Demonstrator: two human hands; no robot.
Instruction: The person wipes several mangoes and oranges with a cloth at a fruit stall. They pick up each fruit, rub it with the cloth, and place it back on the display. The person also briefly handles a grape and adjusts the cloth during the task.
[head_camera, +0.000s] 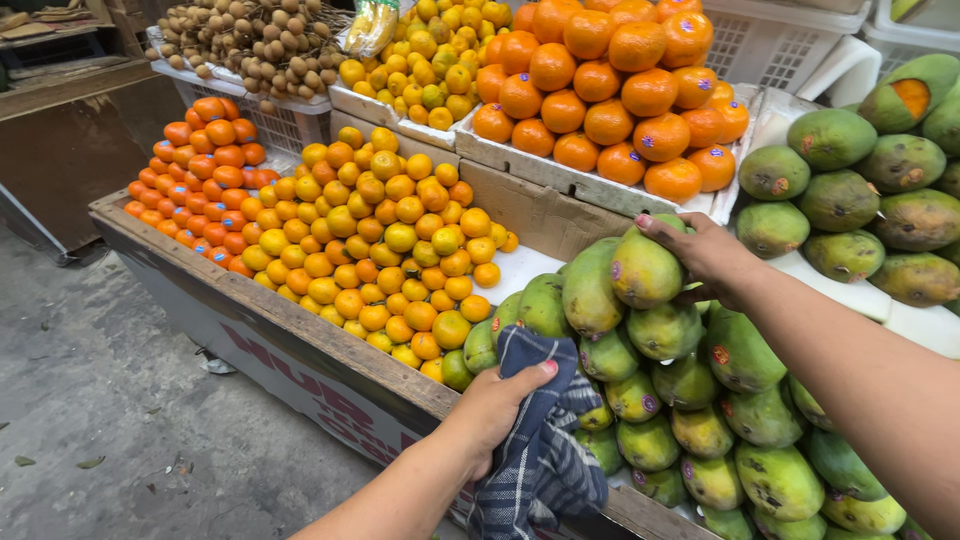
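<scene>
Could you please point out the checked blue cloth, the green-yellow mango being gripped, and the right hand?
Checked blue cloth (540, 450), head view, hanging folds.
Green-yellow mango (643, 270), head view, front skin.
Right hand (712, 258), head view, back.

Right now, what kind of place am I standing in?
Most likely a fruit stall at a market. Mangoes, oranges and small yellow citrus are heaped in open piles on a wooden stand over bare pavement. Your right hand grips a mango, your left hand holds a checked cloth.

Large oranges (600, 90) piled in a white crate, small yellow-orange citrus (390, 260), brown longans (250, 40), grey concrete floor (100, 400)
</scene>
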